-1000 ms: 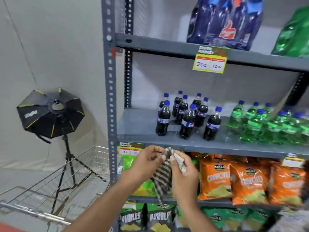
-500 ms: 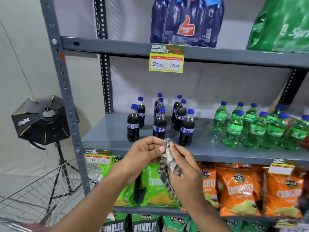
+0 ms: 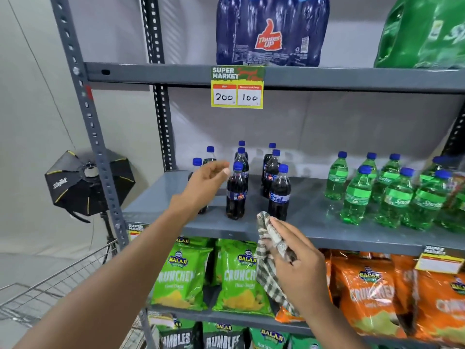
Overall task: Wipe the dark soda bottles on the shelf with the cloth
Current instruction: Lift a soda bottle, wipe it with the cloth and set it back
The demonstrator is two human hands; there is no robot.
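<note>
Several small dark soda bottles (image 3: 236,192) with blue caps stand in a cluster on the grey middle shelf (image 3: 309,222). My left hand (image 3: 203,183) reaches over the shelf's front, fingers loosely apart and holding nothing, just left of the front middle bottle and in front of the leftmost bottle (image 3: 197,163), which it partly hides. My right hand (image 3: 299,265) is lower, in front of the shelf edge, shut on a checked cloth (image 3: 270,250) whose tail hangs down over the snack bags.
Green soda bottles (image 3: 357,195) fill the right of the same shelf. Shrink-wrapped bottle packs (image 3: 271,31) sit on the shelf above, behind a price tag (image 3: 237,88). Green snack bags (image 3: 239,275) and orange snack bags (image 3: 372,295) are below. A softbox light (image 3: 85,182) and a wire cart (image 3: 57,285) stand at left.
My left hand has let go of the cloth and moved up and forward to the dark bottles. The right hand keeps the cloth, now lower right. The view has come closer to the shelf.
</note>
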